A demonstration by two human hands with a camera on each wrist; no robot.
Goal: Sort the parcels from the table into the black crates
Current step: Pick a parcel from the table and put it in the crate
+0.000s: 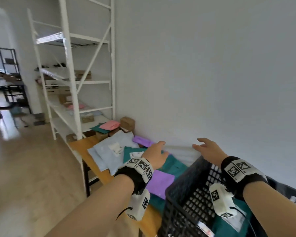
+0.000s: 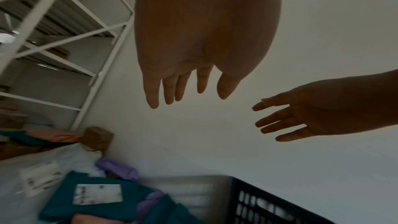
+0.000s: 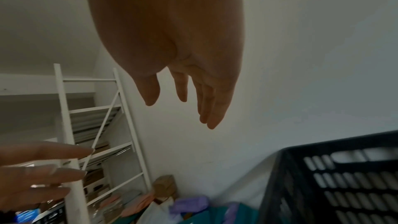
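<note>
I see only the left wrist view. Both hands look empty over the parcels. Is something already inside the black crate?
Observer: Yes. The head view shows a teal parcel lying inside the black crate.
Operator: Where is the right hand relative to that crate?
Observer: The right hand hangs above the crate's far rim, fingers spread, holding nothing.
Operator: And the left hand?
Observer: The left hand is over the teal and purple parcels on the wooden table, also holding nothing.

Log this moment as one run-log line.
left hand: open, empty, over table parcels | right hand: open, empty, above crate rim | crate: teal parcel inside | phase: reaching
</note>
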